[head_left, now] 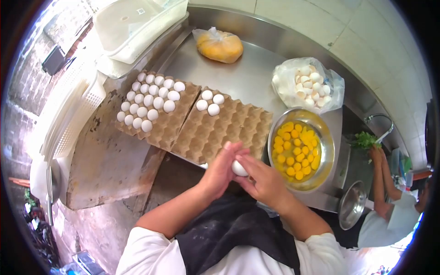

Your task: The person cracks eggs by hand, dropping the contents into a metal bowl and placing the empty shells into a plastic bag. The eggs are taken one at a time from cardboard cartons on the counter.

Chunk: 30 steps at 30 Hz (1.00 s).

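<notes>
Black apron (233, 233) nearest, forearms reaching forward over it. Both hands close together at the near table edge, one white egg (239, 168) between them. Right hand (262, 180): fingers bent, thumb below, gripping the egg. Left hand (219, 171): fingers fairly straight, turned toward the egg, fingertips near the right hand's; can't tell how firmly it presses, if at all.

Just beyond the hands, near egg tray (229, 133), cardboard, four white eggs in its far left corner, other visible cups bare. Right of it, metal bowl (327, 158) with many yellow yolks (297, 153), mostly whole. Left, second egg tray (161, 137), side by side with the first, many white eggs in rows.

Farther right, metal basin (352, 205), tilted; beyond, another person's hands (376, 155) at green leaves (365, 140) by a faucet (387, 130). Past the big bowl, clear bag (338, 87) of white eggshells (312, 87). Far side of the steel table (263, 59): knotted bag (221, 48), yellow contents. Far left, white plastic crate (130, 30).
</notes>
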Tool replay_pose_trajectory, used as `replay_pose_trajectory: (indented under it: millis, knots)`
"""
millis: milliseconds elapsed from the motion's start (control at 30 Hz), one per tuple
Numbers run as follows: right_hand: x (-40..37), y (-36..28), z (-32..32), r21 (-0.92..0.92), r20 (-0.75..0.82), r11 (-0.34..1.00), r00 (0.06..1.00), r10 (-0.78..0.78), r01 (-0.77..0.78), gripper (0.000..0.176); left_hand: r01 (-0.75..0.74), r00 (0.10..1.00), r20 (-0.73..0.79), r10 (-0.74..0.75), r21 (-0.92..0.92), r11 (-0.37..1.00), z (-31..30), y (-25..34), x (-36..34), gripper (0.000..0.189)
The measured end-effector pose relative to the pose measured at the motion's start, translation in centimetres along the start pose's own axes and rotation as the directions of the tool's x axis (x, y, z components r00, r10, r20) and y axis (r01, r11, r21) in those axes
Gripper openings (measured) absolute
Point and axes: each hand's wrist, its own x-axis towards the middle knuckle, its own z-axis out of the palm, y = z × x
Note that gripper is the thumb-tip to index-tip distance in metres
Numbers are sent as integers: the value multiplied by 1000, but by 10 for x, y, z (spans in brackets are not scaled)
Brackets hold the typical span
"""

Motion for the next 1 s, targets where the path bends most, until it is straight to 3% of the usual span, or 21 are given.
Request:
replay_pose_trajectory:
  millis: [33, 100, 167, 233, 300, 367, 433, 500, 567, 633, 700, 767, 1000]
  knots:
    - [-8, 9, 8, -19, -64, 1000, 998, -20, 18, 48, -1, 1000, 1, 1, -1, 1000, 0, 1, -2, 77]
    - [-28, 13, 11, -43, -133, 999, 991, -29, 23, 48, 112, 982, 154, -112, 4, 994, -2, 1, -5, 76]
    - [-60, 12, 8, 39, -327, 981, 925, 193, -191, 45, 154, 967, 205, -154, 18, 988, -12, -1, -5, 69]
    - [-103, 37, 19, 182, -597, 950, 739, 312, -254, 44, 39, 963, 245, -112, 285, 958, -22, 9, -10, 62]
    - [-137, 55, 26, 259, -738, 911, 544, 401, -320, 43, 73, 961, 243, -133, 242, 968, -35, 15, -14, 56]
    - [-177, 73, 27, 68, -767, 843, 512, 387, -534, 45, 130, 959, 210, -188, 263, 956, -50, 18, -14, 54]
    - [-198, 77, 29, 91, -794, 800, 442, 418, -593, 48, 140, 966, 173, -191, 266, 954, -58, 20, -14, 52]
    - [-208, 81, 26, 57, -881, 771, 331, 337, -634, 50, 129, 977, 132, -170, 273, 953, -62, 26, -15, 53]
    - [-210, 74, 23, 55, -912, 763, 279, 301, -644, 49, 131, 977, 128, -173, 282, 950, -59, 31, -13, 53]
    - [-219, 75, 23, 142, -954, 861, 163, 250, -489, 48, 101, 977, 149, -151, 301, 948, -57, 33, -12, 53]
    - [-233, 76, 24, 194, -944, 852, 145, 298, -487, 47, 101, 973, 168, -158, 305, 947, -55, 31, -8, 52]
    - [-243, 80, 28, 184, -902, 712, 172, 397, -678, 48, 98, 970, 183, -159, 306, 947, -53, 30, -5, 52]
    - [-250, 89, 50, -24, -917, 661, 279, 284, -750, 45, 138, 962, 177, -206, 335, 932, -51, 25, -4, 49]
